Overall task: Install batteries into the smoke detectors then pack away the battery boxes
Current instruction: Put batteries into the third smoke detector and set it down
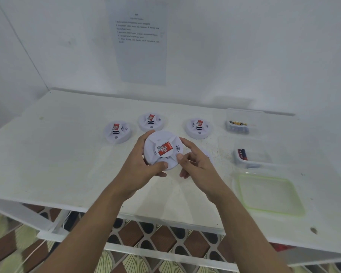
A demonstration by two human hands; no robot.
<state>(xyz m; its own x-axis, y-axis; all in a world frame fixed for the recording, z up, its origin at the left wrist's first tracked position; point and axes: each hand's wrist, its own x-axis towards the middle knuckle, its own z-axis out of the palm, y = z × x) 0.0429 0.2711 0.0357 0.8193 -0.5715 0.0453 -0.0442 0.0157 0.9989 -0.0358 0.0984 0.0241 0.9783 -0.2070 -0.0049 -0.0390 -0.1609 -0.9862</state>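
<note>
Gripping the near detector (162, 149), right hand (194, 164) half-hides perhaps another detector (208, 155).

Left grip (144, 164): a bare hand, short plain thumbnail showing.
Right grip (195, 164): a bare hand, short plain thumbnail showing.
Left forearm (91, 223): bare all along its visible length.
Right forearm (242, 219): bare likewise, slim, wrist uncovered.

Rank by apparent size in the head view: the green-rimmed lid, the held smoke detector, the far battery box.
1. green-rimmed lid
2. held smoke detector, held nearer the camera, so its lead over the box is unsure
3. far battery box, farthest away
</note>
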